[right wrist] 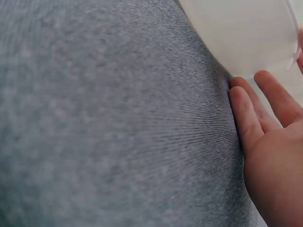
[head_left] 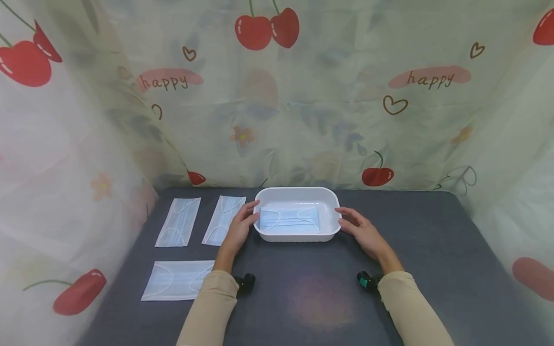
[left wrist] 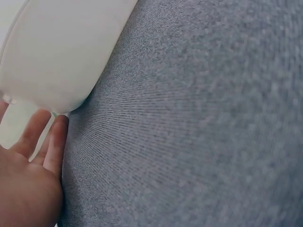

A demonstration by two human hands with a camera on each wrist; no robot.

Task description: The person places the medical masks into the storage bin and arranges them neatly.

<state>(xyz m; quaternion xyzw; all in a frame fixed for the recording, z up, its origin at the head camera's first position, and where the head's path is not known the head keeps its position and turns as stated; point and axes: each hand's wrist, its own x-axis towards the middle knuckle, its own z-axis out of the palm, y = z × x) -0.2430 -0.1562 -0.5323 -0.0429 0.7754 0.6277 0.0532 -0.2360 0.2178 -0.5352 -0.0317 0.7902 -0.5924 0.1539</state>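
White tray (head_left: 298,238) with 1 blue mask (head_left: 289,220) sits between left hand (head_left: 239,229) and right hand (head_left: 366,234), spread fingers (left wrist: 57,144) touching its ends.

I saw pale fabric (head_left: 311,120) hung at back & on both sides, w/ red cherries (head_left: 253,32), brown hearts (head_left: 395,105), orange flowers (head_left: 242,136) & "happy" lettering (head_left: 430,78) x2. Dk gray tabletop (head_left: 433,240) reached nr the back cloth; faint pinkish patch (head_left: 322,302) tinted its front ctr.

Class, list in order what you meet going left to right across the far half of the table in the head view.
Pale-blue rectangular pleated face mask → second pale-blue rectangular pleated face mask → left hand → white rounded-rectangular plastic-looking tray → right hand.
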